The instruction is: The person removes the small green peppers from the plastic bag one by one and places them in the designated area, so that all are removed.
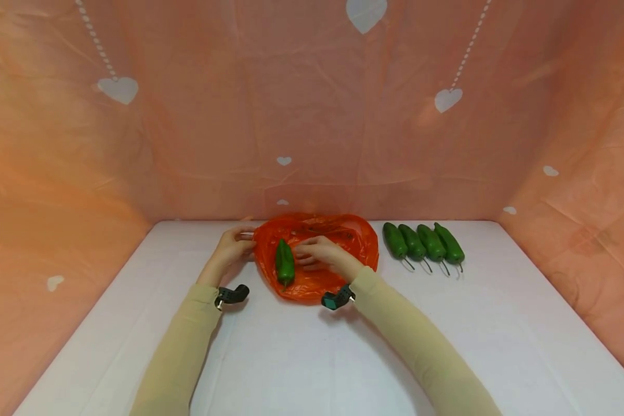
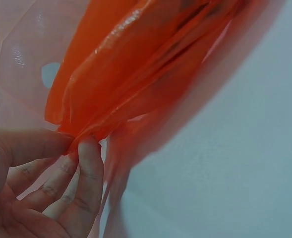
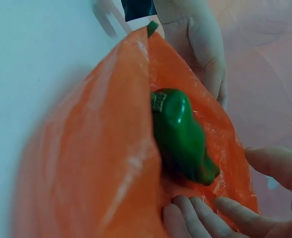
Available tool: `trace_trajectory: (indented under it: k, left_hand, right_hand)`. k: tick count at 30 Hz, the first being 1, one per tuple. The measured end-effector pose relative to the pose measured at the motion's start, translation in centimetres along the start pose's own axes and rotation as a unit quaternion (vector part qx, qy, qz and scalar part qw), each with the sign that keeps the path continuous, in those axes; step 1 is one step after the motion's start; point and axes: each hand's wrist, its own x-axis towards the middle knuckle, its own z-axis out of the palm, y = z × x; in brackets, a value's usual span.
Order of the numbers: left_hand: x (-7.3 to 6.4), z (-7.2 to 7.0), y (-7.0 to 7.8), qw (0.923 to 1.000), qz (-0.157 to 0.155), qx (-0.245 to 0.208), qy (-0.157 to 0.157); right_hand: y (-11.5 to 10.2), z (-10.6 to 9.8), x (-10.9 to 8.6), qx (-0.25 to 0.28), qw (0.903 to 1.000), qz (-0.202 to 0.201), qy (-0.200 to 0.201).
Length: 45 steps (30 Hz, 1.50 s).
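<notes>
An orange plastic bag [image 1: 312, 289] lies spread on the table with its mouth open. One green pepper [image 1: 285, 264] is in it, its stem toward the near edge; the right wrist view shows this pepper [image 3: 180, 139] against the bag's inner wall. My left hand [image 1: 234, 245] is at the bag's left side. There its thumb and fingers [image 2: 88, 163] pinch the gathered plastic. Over the bag, right of the pepper, my right hand [image 1: 325, 254] has its fingers extended, apart from the pepper. Its fingers [image 3: 195, 218] are inside the mouth, and the thumb is at the rim.
Several green peppers [image 1: 433, 242] lie side by side right of the bag, stems toward me. A white table [image 1: 291, 358] extends in front. Behind and at both sides hangs an orange cloth [image 1: 312, 115] with white hearts. Each wrist wears a dark strapped device [image 1: 233, 294].
</notes>
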Motion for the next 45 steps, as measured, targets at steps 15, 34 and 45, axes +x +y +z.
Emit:
trace_trajectory:
  k: [15,34,45]
  left_hand:
    - [0.1,-0.2,-0.1,1.0000,-0.001,0.008,0.001]
    - [0.2,-0.3,-0.2,1.0000,-0.001,-0.003,-0.003]
    - [0.1,-0.3,-0.1,0.9999,-0.012,0.008,-0.003]
  right_hand:
    - [-0.6,1.2,0.1,-0.041,0.9988,0.009,0.026]
    - [-0.8,2.7,1.6,-0.059,0.9944,0.036,0.080]
    - [-0.6,3.1,1.8,-0.060,0.9935,0.036,0.090]
